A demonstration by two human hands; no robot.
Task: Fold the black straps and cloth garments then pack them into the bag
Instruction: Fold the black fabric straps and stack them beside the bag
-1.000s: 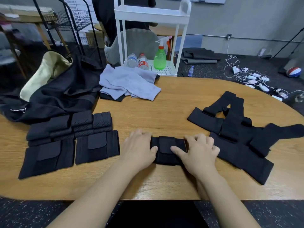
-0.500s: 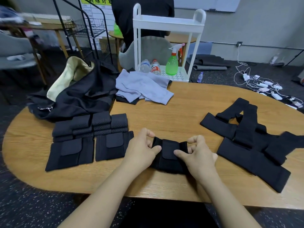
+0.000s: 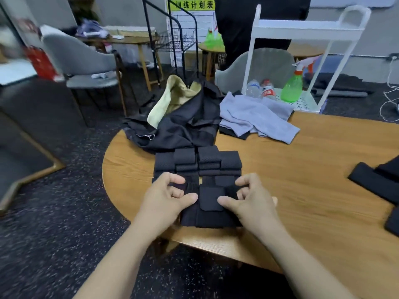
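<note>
Left hand (image 3: 170, 198) and right hand (image 3: 248, 198) each pinch an end of the folded strap (image 3: 210, 209), thumbs on top, fingers curled behind. It sits low over the near edge of the counter (image 3: 302, 180), overlapping the strap stack (image 3: 197, 164) just beyond. Bag (image 3: 183, 124) lies open at the far left; grey cloth (image 3: 257, 117) to its right; unfolded straps (image 3: 373, 182) at the right edge. Advice: keep both ends level, set it square on the stack, flap up, so the fold holds.

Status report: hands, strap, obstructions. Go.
Left hand and right hand pinch folded black fabric strap. Folded strap stack directly ahead. Black open bag beyond.
</note>
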